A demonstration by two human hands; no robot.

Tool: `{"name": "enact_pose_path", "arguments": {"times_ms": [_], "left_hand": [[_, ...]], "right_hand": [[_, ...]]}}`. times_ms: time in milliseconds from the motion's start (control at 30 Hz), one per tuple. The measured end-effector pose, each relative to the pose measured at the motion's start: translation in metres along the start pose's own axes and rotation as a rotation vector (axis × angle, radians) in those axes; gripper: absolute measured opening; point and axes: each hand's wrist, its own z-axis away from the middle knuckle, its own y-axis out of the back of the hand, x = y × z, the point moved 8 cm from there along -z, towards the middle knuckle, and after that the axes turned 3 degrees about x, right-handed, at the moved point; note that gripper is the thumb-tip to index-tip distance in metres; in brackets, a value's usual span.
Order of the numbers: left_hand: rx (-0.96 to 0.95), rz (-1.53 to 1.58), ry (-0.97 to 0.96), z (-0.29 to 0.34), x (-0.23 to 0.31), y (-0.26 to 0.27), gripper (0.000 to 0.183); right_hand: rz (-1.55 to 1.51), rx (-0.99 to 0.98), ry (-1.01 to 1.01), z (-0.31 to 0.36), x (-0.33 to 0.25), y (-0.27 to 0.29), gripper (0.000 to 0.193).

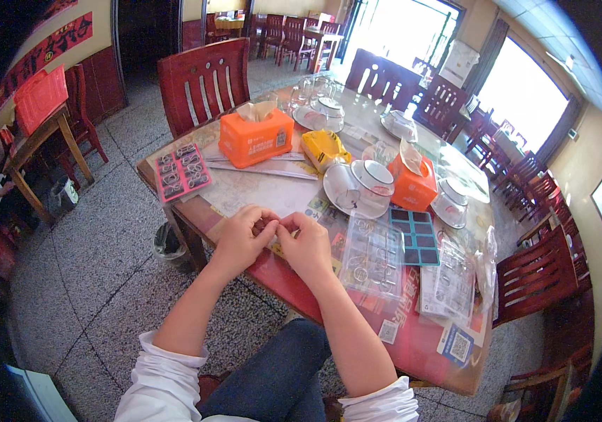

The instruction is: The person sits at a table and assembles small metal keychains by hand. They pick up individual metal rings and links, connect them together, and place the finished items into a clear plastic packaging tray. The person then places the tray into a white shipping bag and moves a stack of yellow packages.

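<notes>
Head: hands [240, 240] [306, 247] at lettered tabletop [405, 304]

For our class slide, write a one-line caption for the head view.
The left hand and right hand meet over a table, between a pink compartment tray and a clear case.

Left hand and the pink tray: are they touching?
Apart. The head view plainly shows tabletop between the left hand and the pink tray.

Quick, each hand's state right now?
Left hand: closed in a pinch; anything held can't be made out.
Right hand: also pinched closed; anything held can't be told.
</notes>
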Motion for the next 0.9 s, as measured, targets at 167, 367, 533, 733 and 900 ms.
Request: {"name": "enact_pose_path", "arguments": {"times_ms": [167, 367, 533, 733, 900], "left_hand": [[0.019, -0.089, -0.100, 0.001, 0.009, -0.001, 0.020], [-0.053, -0.056, -0.101, -0.002, 0.006, -0.004, 0.018], [-0.125, 0.044, -0.023, -0.003, 0.008, -0.006, 0.018], [-0.180, 0.421, 0.148, -0.001, -0.013, -0.014, 0.020], [-0.210, 0.572, 0.224, -0.004, -0.028, -0.018, 0.027]], "right_hand": [[-0.044, 0.014, -0.016, -0.003, 0.007, -0.003, 0.018], [-0.165, -0.094, -0.221, -0.004, 0.022, -0.006, 0.026], [-0.282, -0.076, -0.239, -0.004, 0.029, -0.009, 0.026], [-0.372, -0.097, -0.251, -0.004, 0.038, -0.021, 0.025], [-0.461, -0.118, -0.247, -0.004, 0.033, -0.021, 0.023]]}}
